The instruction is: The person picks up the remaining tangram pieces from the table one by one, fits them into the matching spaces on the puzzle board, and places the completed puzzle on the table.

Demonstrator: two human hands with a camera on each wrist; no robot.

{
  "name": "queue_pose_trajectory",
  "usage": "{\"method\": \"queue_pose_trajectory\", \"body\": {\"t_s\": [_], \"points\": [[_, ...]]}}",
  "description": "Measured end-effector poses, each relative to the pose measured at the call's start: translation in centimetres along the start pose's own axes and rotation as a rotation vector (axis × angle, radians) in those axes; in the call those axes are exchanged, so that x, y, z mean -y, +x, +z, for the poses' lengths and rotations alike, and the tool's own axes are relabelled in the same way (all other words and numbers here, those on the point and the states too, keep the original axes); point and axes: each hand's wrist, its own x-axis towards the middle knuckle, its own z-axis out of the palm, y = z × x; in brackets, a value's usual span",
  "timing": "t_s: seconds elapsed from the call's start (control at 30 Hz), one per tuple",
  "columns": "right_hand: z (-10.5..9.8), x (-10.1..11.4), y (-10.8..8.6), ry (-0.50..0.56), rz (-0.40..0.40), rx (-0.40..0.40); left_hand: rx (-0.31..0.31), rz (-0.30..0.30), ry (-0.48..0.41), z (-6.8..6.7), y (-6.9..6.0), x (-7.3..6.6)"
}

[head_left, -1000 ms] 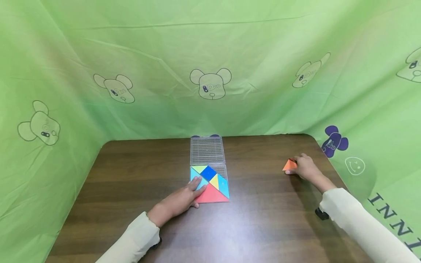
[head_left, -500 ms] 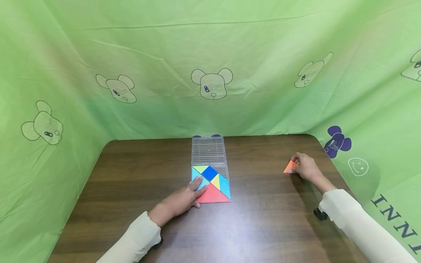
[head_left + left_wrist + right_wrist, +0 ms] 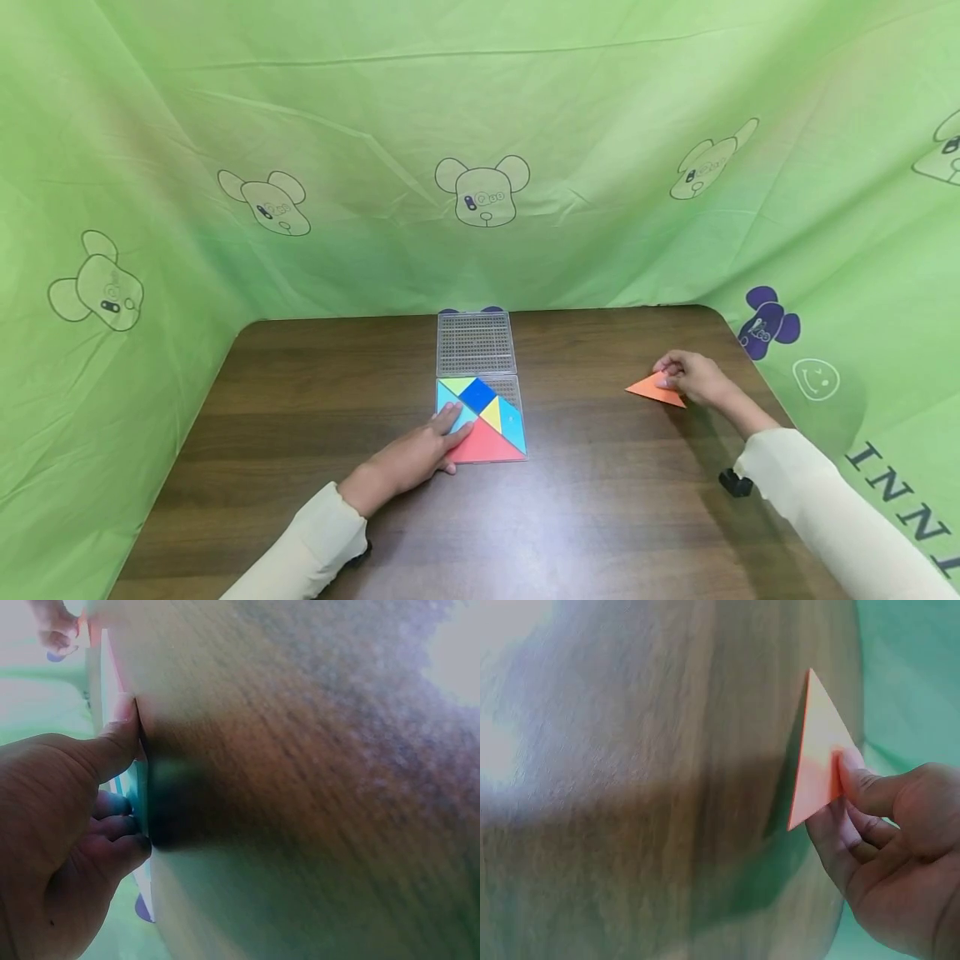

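A tangram set with coloured pieces lies in a clear plastic case [image 3: 476,346], its hinged lid spread flat toward the back. My left hand [image 3: 408,458] rests on its near left part, fingers over a light blue piece [image 3: 463,419] and the red triangle [image 3: 483,443], thumb at the near edge. In the left wrist view that hand [image 3: 67,802] touches the case's edge. Off to the right, my right hand [image 3: 693,379] pinches an orange triangle tangram piece [image 3: 654,387] between thumb and fingers. The right wrist view shows the triangle [image 3: 817,757] tilted above the table.
The brown wooden table [image 3: 585,500] has rounded far corners. Green cloth [image 3: 480,100] with bear-head prints surrounds it at the back and sides. In the case, a dark blue square [image 3: 477,395] and a yellow triangle [image 3: 491,413] are visible.
My right hand has turned the orange triangle so more of its face shows, one tip now pointing left. The left hand has stayed on the tangram case.
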Motion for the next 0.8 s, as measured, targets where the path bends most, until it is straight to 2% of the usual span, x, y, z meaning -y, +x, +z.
{"method": "queue_pose_trajectory", "body": {"t_s": [0.13,0.63,0.8], "points": [[0.1,1.3,0.2,0.125,0.008,0.041,0.003,-0.006,-0.008,0.0,0.0,0.0],[2.2,7.9,1.9,0.546,0.034,0.038,-0.001,0.001,-0.009,-0.1,-0.1,-0.2],[2.8,9.7,2.5,0.635,0.039,0.033,0.005,-0.004,-0.013,-0.1,0.0,-0.1]]}}
